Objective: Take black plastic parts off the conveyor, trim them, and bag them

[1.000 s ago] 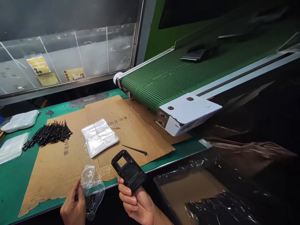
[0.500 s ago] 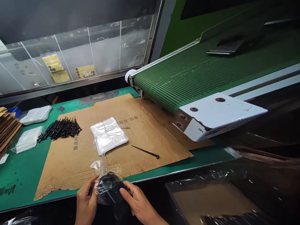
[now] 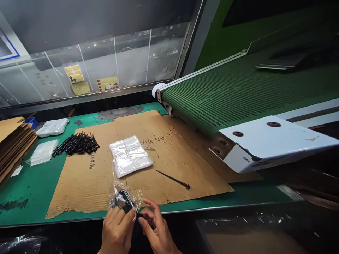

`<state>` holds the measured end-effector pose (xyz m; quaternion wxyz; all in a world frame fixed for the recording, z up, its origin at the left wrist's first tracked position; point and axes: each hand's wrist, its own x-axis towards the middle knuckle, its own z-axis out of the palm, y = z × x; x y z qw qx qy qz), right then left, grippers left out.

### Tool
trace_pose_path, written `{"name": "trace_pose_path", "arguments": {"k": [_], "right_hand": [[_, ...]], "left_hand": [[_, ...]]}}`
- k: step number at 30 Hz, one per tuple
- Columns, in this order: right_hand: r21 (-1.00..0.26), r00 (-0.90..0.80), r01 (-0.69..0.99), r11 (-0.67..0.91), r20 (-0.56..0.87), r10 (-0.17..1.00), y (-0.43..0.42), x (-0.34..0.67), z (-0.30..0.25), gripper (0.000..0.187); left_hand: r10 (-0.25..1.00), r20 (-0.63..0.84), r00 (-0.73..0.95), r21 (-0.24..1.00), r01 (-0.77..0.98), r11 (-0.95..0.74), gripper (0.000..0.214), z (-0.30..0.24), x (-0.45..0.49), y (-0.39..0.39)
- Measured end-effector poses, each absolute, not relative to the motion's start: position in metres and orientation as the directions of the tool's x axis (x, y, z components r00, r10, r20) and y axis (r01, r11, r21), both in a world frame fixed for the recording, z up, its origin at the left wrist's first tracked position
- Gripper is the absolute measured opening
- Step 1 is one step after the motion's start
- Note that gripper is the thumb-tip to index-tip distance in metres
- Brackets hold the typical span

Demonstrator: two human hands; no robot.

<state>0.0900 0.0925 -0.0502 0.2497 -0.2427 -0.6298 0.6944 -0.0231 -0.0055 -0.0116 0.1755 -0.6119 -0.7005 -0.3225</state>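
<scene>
Both hands are at the bottom middle of the view. My left hand (image 3: 118,230) and my right hand (image 3: 154,225) pinch a transparent plastic bag (image 3: 125,199) around a black plastic part (image 3: 122,198). The bag's film and my fingers hide most of the part. Just beyond my hands lies a flattened cardboard sheet (image 3: 79,187). On it rest a stack of transparent bags (image 3: 130,156), a single black plastic pin (image 3: 173,179), and a pile of similar black pins (image 3: 76,144).
A green belt conveyor (image 3: 225,98) with a white metal end plate (image 3: 272,141) overhangs the green bench (image 3: 18,188). Stacked cardboard (image 3: 14,143) and white packets (image 3: 51,127) lie left. A plastic-lined tray (image 3: 251,240) sits low right.
The black part has gone from my right hand's palm into the bag. Both hands have closed together around the bag. The view has turned left, shifting the bench contents rightward.
</scene>
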Motion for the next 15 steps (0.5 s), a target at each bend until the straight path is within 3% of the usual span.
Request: {"name": "trace_pose_path", "arguments": {"k": [4, 7, 9, 11, 15], "right_hand": [[-0.89, -0.773, -0.171, -0.423, -0.146, 0.618, 0.094, 0.079, -0.046, 0.067], [-0.818, -0.726, -0.142, -0.558, -0.298, 0.621, 0.096, 0.073, -0.039, 0.071], [-0.814, -0.662, -0.128, -0.566, -0.355, 0.66, 0.096, 0.07, -0.038, 0.07], [-0.851, -0.6, -0.154, -0.503, -0.323, 0.732, 0.093, 0.068, -0.04, 0.069], [-0.883, -0.573, -0.203, -0.424, -0.244, 0.783, 0.089, 0.061, -0.05, 0.074]], "left_hand": [[0.732, 0.68, 0.025, 0.122, 0.982, -0.147, 0.015, -0.005, -0.018, -0.006], [0.682, 0.731, 0.009, 0.06, 0.995, -0.076, 0.011, -0.003, -0.016, -0.011], [0.645, 0.753, -0.127, 0.093, 0.992, 0.087, 0.012, -0.003, -0.015, -0.012], [0.608, 0.753, -0.251, 0.153, 0.966, 0.21, 0.014, -0.006, -0.011, -0.009], [0.579, 0.757, -0.302, 0.242, 0.953, 0.181, 0.02, -0.024, 0.01, 0.006]]}}
